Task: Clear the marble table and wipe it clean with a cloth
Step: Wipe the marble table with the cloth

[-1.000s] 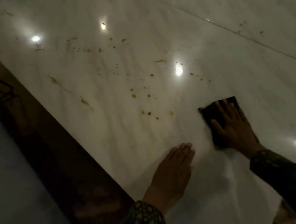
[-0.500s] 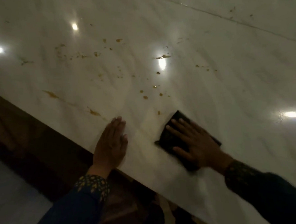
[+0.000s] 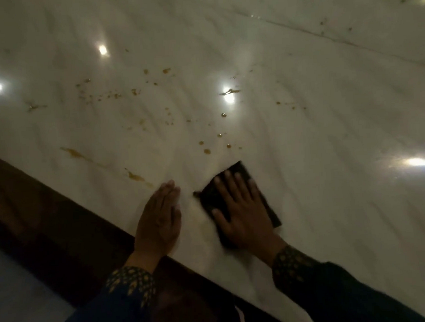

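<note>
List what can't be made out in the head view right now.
- Cloth: most of it lies under the right hand; its near edge is motion-blurred.
- Marble table: cut off by the top, left and right frame edges.
- Brown spots: too small and dim to tell liquid from crumbs.
- Area below the table edge, past the left hand: too dark.

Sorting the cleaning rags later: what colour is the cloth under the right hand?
Black or very dark, as far as the dim head view shows: the cloth lies flat under the right hand.
</note>
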Action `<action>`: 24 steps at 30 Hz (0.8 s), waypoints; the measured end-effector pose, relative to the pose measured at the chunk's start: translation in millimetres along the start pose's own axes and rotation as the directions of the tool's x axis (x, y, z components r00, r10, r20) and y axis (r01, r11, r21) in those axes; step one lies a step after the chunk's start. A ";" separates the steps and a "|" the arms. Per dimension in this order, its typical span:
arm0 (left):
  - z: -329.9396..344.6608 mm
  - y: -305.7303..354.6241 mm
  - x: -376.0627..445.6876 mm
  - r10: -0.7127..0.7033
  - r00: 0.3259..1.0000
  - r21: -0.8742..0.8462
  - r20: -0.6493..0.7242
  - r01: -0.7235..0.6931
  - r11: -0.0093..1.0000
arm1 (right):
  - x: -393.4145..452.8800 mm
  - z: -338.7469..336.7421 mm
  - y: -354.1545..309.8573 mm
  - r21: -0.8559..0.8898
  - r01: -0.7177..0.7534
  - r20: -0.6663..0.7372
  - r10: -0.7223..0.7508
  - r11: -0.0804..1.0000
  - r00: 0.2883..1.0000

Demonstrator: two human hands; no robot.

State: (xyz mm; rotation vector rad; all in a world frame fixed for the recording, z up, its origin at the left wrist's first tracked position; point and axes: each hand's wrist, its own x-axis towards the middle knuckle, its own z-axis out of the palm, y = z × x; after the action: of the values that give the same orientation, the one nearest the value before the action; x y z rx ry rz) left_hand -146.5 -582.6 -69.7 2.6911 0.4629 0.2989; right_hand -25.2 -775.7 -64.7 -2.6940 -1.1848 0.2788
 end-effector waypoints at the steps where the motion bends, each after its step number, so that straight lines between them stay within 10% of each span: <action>1: 0.5 1.6 5.5 -0.019 0.999 0.013 -0.030 0.020 1.000 | 2.2 -2.5 6.5 0.000 0.064 0.026 -0.064 0.998 0.998; 5: -2.5 14.7 38.4 -0.109 0.985 0.092 -0.131 0.122 0.988 | 55.8 -28.5 76.7 -0.022 0.196 -0.008 -0.196 0.980 0.981; 14: 9.1 27.6 49.3 -0.188 0.959 0.063 -0.211 0.206 0.977 | 170.9 -67.3 218.9 0.075 -0.516 -0.142 0.521 0.853 0.841; 24: 15.6 27.2 44.7 -0.188 0.962 0.116 -0.199 0.213 0.970 | 64.3 -16.6 52.5 0.041 0.202 0.014 -0.203 0.979 0.979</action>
State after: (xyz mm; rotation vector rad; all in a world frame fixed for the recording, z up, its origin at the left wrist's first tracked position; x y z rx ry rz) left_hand -93.6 -595.5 -66.3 2.7287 0.8354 0.4796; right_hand 58.6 -764.4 -67.6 -2.5165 -1.4299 0.2933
